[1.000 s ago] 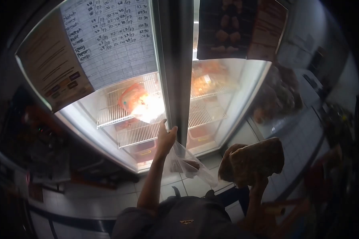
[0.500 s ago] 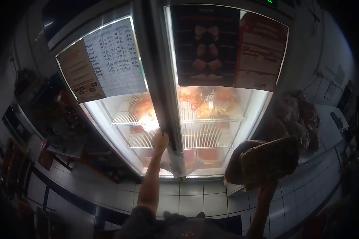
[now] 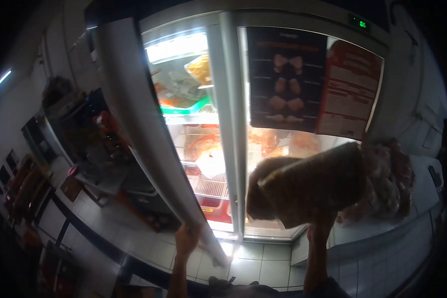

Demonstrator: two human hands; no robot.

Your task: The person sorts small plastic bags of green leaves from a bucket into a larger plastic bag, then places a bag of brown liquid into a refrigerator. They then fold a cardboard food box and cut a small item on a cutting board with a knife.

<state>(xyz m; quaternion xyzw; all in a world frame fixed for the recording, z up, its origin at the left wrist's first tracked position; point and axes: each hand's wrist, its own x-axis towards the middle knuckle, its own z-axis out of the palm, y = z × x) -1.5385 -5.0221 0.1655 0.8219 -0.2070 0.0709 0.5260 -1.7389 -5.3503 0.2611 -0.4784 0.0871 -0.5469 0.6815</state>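
My left hand (image 3: 187,237) is closed on the edge of the left glass fridge door (image 3: 149,144), low down. That door is swung partway open toward me. My right hand (image 3: 323,224) holds up two large brownish packages (image 3: 310,188) from below, one overlapping the other. Their contents cannot be made out, and they hide most of the fingers. The packages are in front of the lower right door. Inside the fridge, the open side shows wire shelves (image 3: 211,187), a green tray (image 3: 191,107) with bagged food, and a yellowish bag (image 3: 198,69).
The right fridge door stays shut, with a dark poster (image 3: 286,79) and a red sheet (image 3: 350,89) on it. Clear bags of meat (image 3: 390,184) rest on a white surface at the right. A work table (image 3: 102,176) stands at the left, above a tiled floor (image 3: 260,260).
The left door has swung open toward me and to the left, with my left hand on it. The packages in my right hand have moved left, closer to the fridge. My view has shifted.
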